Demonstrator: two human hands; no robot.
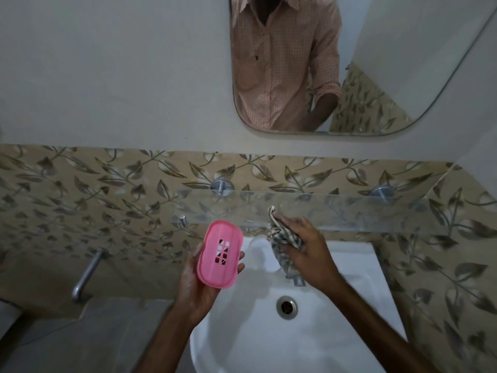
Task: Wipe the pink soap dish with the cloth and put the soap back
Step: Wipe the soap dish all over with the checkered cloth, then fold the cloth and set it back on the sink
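Observation:
My left hand (pixel 197 285) holds the pink soap dish (pixel 220 253) upright above the left rim of the white sink (pixel 349 305), its slotted face turned toward me. The dish is empty. A checked cloth (pixel 282 238) is bunched in my right hand (pixel 306 251), a little to the right of the dish and apart from it, with one corner of the cloth reaching up against the glass shelf (pixel 349 211). No soap is visible anywhere.
The glass shelf runs along the leaf-patterned tile wall on two metal brackets (pixel 221 185). A sink tap (pixel 297 278) sits partly hidden under my right hand, above the drain (pixel 287 306). A metal wall tap (pixel 86 275) sticks out at the left. A mirror (pixel 349 63) hangs above.

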